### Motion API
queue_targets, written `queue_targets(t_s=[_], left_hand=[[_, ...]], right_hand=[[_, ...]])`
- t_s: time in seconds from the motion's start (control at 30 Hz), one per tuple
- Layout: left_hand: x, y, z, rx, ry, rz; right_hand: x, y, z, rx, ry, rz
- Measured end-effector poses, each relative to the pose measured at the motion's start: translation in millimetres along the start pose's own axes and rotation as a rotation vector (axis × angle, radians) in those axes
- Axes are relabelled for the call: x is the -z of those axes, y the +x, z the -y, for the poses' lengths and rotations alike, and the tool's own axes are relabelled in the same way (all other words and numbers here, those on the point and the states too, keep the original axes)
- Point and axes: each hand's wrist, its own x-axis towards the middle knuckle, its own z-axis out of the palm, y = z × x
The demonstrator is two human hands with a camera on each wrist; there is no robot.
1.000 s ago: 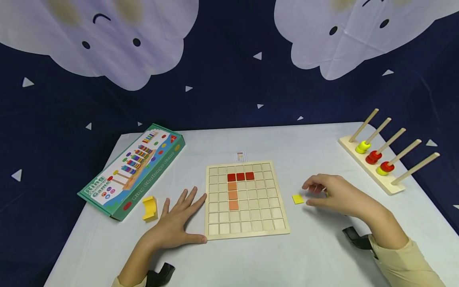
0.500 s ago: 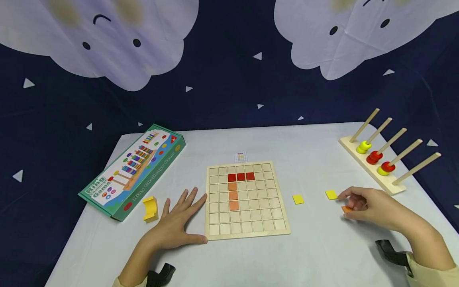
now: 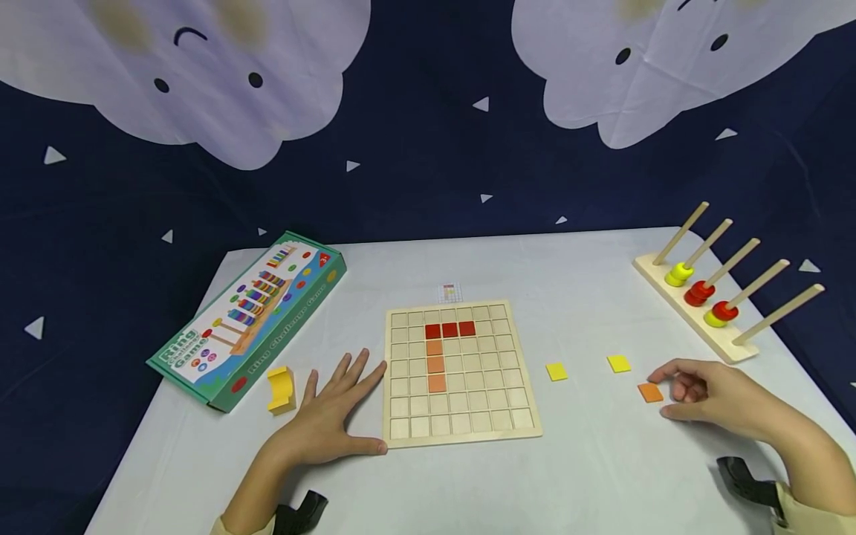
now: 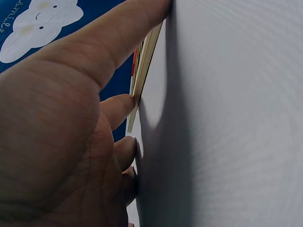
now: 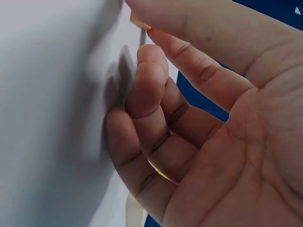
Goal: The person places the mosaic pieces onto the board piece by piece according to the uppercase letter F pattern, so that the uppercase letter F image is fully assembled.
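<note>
Over on the left of the frame there's a green game box (image 3: pixel 247 319) lying at an angle, with a curved yellow block (image 3: pixel 281 390) just below it. Next along, lower left of centre, is the left hand (image 3: pixel 328 420), fingers spread apart, index tip at the left edge of a wooden grid board (image 3: pixel 481 401) and thumb tip at its lower-left corner. The board has three red tiles (image 3: pixel 450 329) in a row, and three orange tiles (image 3: pixel 435 364) run down from under the leftmost one. Little printed card (image 3: pixel 449 292) right above the board.

Right of the board there's a yellow tile (image 3: pixel 556 371), then a second yellow tile (image 3: pixel 619 363). Just below and right of that one, a loose orange tile (image 3: pixel 650 392) lies flat on the tabletop. The right hand (image 3: pixel 718 394) is right beside it: thumb and index apart, index tip by the tile's upper-right edge, thumb tip off its lower right, other fingers curled in. Can't tell whether the index actually touches it. Further right and higher, a peg stand (image 3: pixel 725 338) with yellow and red rings.
</note>
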Motion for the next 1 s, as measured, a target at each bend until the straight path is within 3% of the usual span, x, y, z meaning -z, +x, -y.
queue_targets(t_s=[0.17,1.0], left_hand=[[-0.1,0.0,-0.2,0.005,-0.003,0.002],[0.6,-0.2,-0.7,0.006,0.001,0.005]], right_hand=[[-1.2,1.0,-3.7,-0.016,0.023,0.016],[-9.9,-1.5,-3.1,-0.003,0.029,-0.058]])
